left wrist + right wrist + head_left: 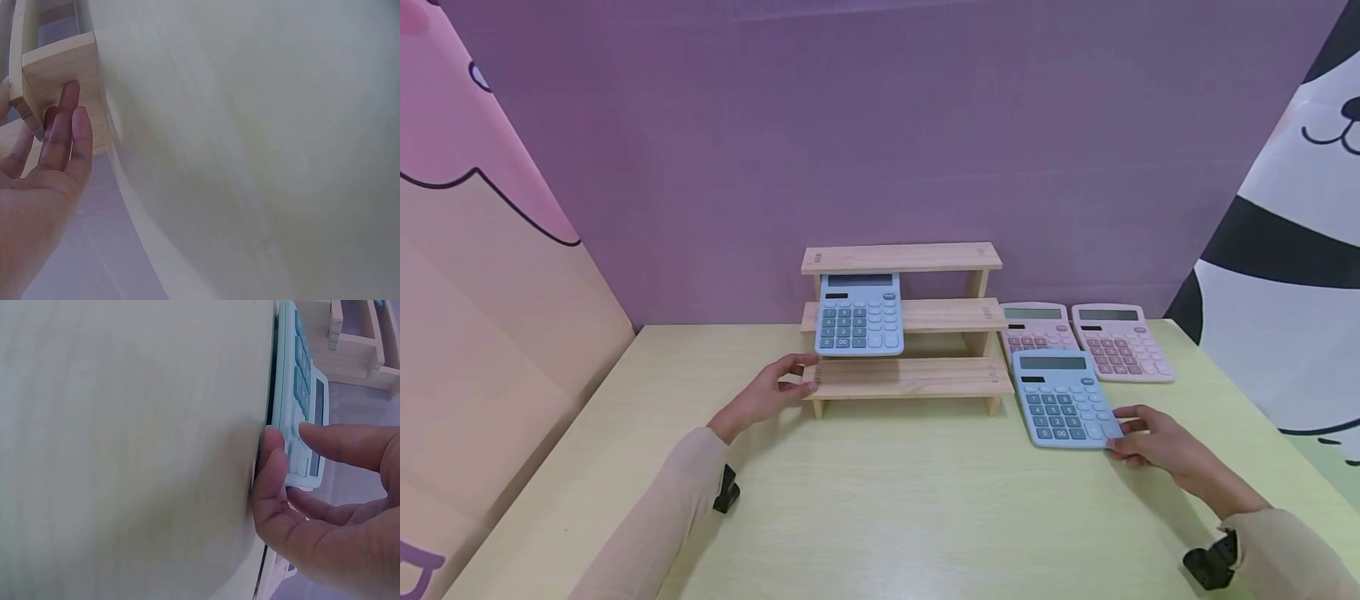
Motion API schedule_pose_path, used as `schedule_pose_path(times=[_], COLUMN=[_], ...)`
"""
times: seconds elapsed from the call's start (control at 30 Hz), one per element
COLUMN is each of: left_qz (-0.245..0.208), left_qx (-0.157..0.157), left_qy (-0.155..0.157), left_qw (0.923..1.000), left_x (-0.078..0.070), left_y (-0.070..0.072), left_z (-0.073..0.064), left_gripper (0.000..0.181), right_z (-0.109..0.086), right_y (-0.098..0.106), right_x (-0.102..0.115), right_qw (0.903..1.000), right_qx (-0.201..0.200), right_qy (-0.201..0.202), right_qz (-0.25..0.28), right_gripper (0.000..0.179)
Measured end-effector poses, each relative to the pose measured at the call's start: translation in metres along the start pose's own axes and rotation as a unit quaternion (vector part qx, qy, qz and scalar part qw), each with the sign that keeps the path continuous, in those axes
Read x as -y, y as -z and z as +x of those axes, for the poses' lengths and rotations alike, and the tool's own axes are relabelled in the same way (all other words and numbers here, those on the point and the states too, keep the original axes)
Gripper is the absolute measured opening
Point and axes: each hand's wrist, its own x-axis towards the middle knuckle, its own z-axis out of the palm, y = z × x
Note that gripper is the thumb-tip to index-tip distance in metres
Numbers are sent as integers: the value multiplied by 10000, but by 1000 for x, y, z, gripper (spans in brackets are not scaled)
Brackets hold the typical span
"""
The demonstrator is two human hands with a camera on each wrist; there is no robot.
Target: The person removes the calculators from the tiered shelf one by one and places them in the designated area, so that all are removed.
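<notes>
A three-step wooden display rack point(917, 379) stands on the table, with one blue calculator point(859, 317) leaning on its middle step. My left hand point(767, 392) holds the left end of the lowest step; in the left wrist view, fingers point(62, 140) reach beneath the board point(62, 62). To the right of the rack a second blue calculator point(1063, 400) lies face up, its upper edge overlapping a pink calculator point(1033, 325). My right hand point(1157, 446) pinches its lower right corner. In the right wrist view, the thumb point(344, 442) is on its key side and curled fingers point(272, 481) are at its edge.
Another pink calculator point(1123, 346) lies at the back right, beside the first pink one. A purple backdrop point(880, 150) rises behind the rack. Cartoon-printed panels point(497, 317) flank the pale wooden table point(887, 500).
</notes>
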Motion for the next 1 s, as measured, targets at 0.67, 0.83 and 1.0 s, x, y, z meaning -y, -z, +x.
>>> schedule_pose_path(times=[0.67, 0.83, 1.0], left_qz=[-58, -88, -89], left_qx=[11, 29, 4], left_qy=[-103, -120, -61], left_qw=[9999, 9999, 9999], left_x=[0, 0, 0], left_y=[0, -1, -1], left_z=[-1, 0, -1], left_gripper=[52, 53, 53], right_z=[-5, -6, -6], right_y=[16, 16, 11], right_x=[12, 18, 27], right_qw=[9989, 9977, 9961], right_qx=[15, -80, -153], right_qy=[457, 640, 817], right_qz=[-126, -230, -279], right_gripper=[61, 61, 61])
